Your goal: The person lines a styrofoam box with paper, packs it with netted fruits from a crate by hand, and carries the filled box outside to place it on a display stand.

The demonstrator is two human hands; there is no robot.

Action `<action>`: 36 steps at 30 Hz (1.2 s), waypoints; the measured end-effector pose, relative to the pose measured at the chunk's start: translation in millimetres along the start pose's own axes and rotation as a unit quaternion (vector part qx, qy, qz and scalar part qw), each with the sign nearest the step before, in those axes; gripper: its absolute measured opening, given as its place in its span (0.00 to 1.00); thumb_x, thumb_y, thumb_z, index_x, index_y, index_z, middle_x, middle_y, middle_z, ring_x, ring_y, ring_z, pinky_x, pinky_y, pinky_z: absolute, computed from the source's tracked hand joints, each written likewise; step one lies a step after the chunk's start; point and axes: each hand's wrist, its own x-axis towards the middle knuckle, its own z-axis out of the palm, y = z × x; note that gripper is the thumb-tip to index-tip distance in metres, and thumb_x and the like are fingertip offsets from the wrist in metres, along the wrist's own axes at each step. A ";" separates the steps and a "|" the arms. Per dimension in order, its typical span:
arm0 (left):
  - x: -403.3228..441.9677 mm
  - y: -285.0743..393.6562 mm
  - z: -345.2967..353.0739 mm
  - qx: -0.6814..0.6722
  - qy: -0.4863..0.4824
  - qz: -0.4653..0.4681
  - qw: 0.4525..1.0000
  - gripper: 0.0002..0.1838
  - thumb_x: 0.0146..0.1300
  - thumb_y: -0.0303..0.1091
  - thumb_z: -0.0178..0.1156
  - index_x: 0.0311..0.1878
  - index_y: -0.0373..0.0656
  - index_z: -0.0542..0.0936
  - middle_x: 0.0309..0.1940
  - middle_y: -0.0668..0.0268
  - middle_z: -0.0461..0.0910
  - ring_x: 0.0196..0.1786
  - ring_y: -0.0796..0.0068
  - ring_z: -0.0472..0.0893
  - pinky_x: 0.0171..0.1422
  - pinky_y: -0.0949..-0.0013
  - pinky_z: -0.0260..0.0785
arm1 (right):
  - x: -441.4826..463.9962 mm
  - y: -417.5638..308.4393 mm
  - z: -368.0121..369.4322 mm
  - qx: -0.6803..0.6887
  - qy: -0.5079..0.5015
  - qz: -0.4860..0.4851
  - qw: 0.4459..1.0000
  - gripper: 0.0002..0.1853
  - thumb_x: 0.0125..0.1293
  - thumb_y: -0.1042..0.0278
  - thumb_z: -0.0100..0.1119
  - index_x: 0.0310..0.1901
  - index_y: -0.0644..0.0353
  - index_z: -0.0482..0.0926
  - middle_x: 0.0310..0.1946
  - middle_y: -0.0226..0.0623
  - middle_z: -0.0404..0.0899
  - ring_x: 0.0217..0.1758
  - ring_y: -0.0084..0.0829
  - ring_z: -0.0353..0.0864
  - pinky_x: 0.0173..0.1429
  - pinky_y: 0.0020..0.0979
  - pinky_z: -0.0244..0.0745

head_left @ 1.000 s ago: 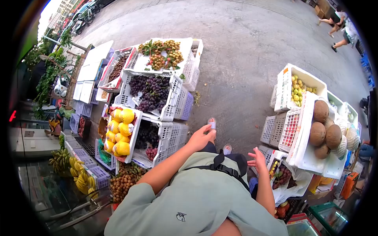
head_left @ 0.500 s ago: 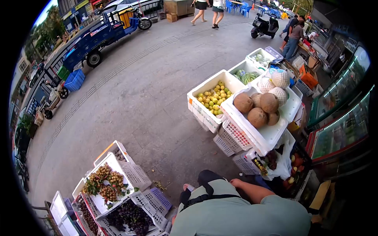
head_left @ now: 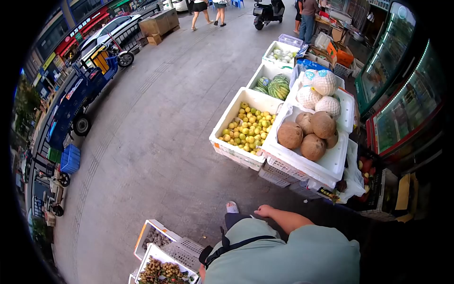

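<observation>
My right hand (head_left: 265, 211) hangs in front of my body, above the pavement, its fingers loosely curled with nothing visible in them. It is apart from the crates. Nearest to it on the right is a white foam box (head_left: 338, 163) of brown coconuts (head_left: 313, 147) and net-wrapped fruit (head_left: 325, 83). Of my left hand, only a sliver of skin (head_left: 202, 273) shows beside my shirt; the fingers are hidden. Near that side is a white foam tray (head_left: 156, 252) of longan-like fruit (head_left: 163, 271). My sandalled foot (head_left: 231, 207) is on the ground ahead.
Foam boxes of yellow-green fruit (head_left: 249, 128), watermelons (head_left: 278, 87) and pale wrapped produce (head_left: 282, 55) line the right. Lit glass cabinets (head_left: 385, 57) stand beyond. A blue cargo tricycle (head_left: 71, 102) is parked left; a black scooter (head_left: 267, 13) and walking people are farther ahead.
The view has moved forward and turned right. The left-hand fruit crates have slid toward the bottom edge, and the dark grapes are out of view. My right hand has swung forward.
</observation>
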 end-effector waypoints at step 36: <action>584.9 531.5 -237.0 0.517 -0.180 0.186 0.816 0.32 0.70 0.38 0.64 0.74 0.46 0.65 0.48 0.43 0.84 0.44 0.55 0.88 0.51 0.59 0.80 | -45.6 -328.1 81.2 0.512 0.462 0.270 0.672 0.19 0.68 0.56 0.71 0.51 0.63 0.86 0.43 0.42 0.89 0.42 0.30 0.88 0.48 0.35 0.83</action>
